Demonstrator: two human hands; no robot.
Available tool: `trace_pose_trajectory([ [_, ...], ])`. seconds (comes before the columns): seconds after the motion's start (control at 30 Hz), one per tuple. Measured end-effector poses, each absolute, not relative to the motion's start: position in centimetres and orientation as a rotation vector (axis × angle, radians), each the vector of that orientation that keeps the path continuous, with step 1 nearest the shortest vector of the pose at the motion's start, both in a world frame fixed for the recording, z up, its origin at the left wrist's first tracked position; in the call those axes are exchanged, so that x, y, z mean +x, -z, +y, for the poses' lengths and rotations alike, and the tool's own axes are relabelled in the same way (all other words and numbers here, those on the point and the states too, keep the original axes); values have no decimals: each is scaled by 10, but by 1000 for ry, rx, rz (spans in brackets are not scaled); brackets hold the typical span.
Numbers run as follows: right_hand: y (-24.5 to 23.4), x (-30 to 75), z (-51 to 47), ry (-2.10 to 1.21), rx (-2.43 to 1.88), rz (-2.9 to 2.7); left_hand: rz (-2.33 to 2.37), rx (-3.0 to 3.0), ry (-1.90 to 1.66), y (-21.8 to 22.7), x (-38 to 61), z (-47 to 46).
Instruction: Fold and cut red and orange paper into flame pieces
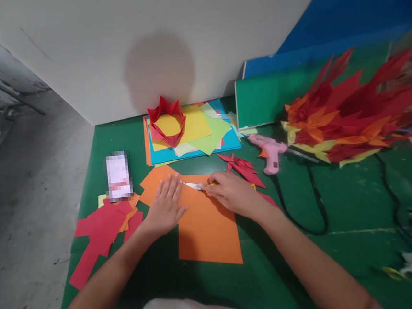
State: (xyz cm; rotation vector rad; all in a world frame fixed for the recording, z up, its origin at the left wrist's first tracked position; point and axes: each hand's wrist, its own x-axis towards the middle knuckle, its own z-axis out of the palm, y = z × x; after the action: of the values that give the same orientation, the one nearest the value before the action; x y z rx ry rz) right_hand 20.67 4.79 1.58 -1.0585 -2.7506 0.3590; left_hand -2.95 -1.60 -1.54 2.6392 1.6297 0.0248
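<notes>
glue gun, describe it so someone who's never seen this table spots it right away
On the green table, look toward the back, right of the stacked coloured paper. There, between the small red folded pieces and the big red-and-orange paper cluster, lies the glue gun. Its pink body, orange trigger and black cord set it apart from the paper around it.

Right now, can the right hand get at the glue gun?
Probably yes: the glue gun lies near the right hand, with only folded red paper between them, though this hand holds scissors.
</notes>
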Motion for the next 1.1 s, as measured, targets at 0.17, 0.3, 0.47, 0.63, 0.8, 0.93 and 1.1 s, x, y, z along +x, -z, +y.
trace_pose_trajectory([
  [0.17, -13, 206, 52, -390, -1062, -2756, 1801, 2524, -117, 11, -27, -18],
  [0.3, -15, 207, 51, -368, -1047, -2760, 1851, 2435, -182, 6, -28, -19],
  [0.47, -16, 208, 49, -339, -1033, -2766, 1868, 2349, -242, 12, -35, -19],
  [0.63, -14, 203, 50, -313, -1027, -2781, 1917, 2355, -287, 19, -38, -20],
  [0.8, -10, 194, 55, -291, -1046, -2802, 1954, 2374, -253, 19, -36, -21],
  [0.93, -9, 188, 60, -274, -1021, -2827, 1956, 2385, -305, 21, -36, -21],
  [1.1, -16, 178, 66, -296, -1017, -2841, 1965, 2396, -330, 26, -37, -21],
])
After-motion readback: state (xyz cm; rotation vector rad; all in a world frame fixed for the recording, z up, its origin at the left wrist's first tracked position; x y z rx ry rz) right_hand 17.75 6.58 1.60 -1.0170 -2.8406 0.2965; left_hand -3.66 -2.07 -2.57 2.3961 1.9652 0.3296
